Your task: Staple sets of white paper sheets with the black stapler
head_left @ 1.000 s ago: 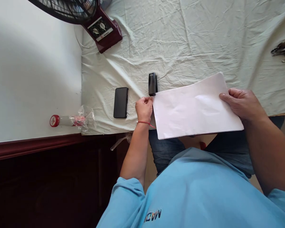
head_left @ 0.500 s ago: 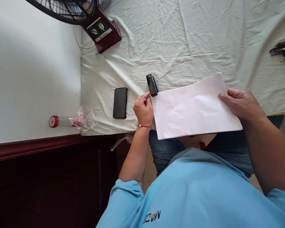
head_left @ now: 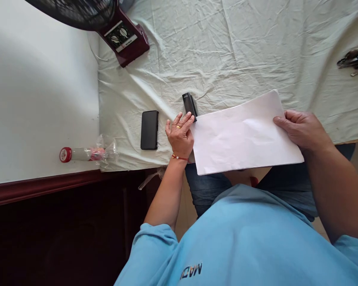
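White paper sheets (head_left: 241, 135) lie over the table's front edge, their lower part sticking out above the lap. At their upper left corner stands a black stapler (head_left: 189, 105). My left hand (head_left: 180, 135) has its fingers spread, with the fingertips touching the stapler's near end beside the paper's corner. It wears a ring and a red bracelet. My right hand (head_left: 301, 129) grips the right edge of the sheets, thumb on top and the other fingers underneath, partly hidden.
A black phone (head_left: 149, 130) lies left of my left hand. Further left is a red-capped bottle (head_left: 80, 154) with clear plastic. A dark red fan (head_left: 125, 39) stands at the back left, and keys (head_left: 355, 61) lie far right.
My left hand has opened its fingers and moved them up onto the near end of the stapler. My right hand and the paper have hardly moved.
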`<state>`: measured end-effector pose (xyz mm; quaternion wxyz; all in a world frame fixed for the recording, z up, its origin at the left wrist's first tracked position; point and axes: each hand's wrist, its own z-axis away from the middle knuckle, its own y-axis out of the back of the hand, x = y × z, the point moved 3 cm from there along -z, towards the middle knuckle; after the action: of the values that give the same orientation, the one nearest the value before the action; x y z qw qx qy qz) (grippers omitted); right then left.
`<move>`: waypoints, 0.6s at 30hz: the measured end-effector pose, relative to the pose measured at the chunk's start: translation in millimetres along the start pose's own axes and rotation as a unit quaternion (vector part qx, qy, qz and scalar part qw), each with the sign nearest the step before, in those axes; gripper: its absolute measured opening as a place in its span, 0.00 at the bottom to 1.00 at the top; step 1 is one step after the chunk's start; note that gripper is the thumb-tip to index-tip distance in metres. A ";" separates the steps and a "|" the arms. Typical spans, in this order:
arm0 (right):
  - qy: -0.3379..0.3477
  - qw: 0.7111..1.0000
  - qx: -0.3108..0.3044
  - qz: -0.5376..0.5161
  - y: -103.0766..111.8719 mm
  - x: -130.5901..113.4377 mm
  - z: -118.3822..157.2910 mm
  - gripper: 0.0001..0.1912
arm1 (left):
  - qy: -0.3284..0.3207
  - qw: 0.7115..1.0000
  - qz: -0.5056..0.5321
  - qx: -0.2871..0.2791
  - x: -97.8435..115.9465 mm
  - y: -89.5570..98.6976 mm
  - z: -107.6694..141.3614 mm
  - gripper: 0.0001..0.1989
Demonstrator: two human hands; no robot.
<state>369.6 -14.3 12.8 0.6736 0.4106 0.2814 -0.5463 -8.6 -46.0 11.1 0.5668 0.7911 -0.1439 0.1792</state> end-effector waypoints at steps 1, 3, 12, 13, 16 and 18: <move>-0.001 1.000 -0.002 -0.001 -0.4 0.7 -0.7 0.11 | 0.003 1.000 0.001 -0.002 -1.9 -0.9 0.5 0.25; 0.001 1.000 -0.003 -0.006 -2.0 1.8 -1.2 0.11 | 0.008 1.000 0.010 -0.008 -5.7 -2.2 0.3 0.27; 0.040 0.998 0.015 -0.048 17.2 3.4 22.0 0.25 | -0.024 0.984 0.175 0.021 -13.5 -3.8 19.0 0.31; 0.025 0.998 0.029 -0.052 23.9 4.1 25.5 0.28 | 0.000 0.981 0.189 0.035 -12.2 -2.5 25.5 0.36; 0.004 0.996 0.059 -0.066 38.9 1.9 34.0 0.35 | 0.096 0.959 0.254 0.083 -4.8 4.7 44.7 0.43; 0.005 0.994 0.068 -0.082 40.6 -3.7 36.8 0.36 | 0.146 0.926 0.341 0.074 2.0 9.1 53.9 0.39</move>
<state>405.4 -41.4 44.4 0.5956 0.4333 0.2797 -0.6159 -4.2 -100.1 3.9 0.4259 0.6994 -0.3062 0.4855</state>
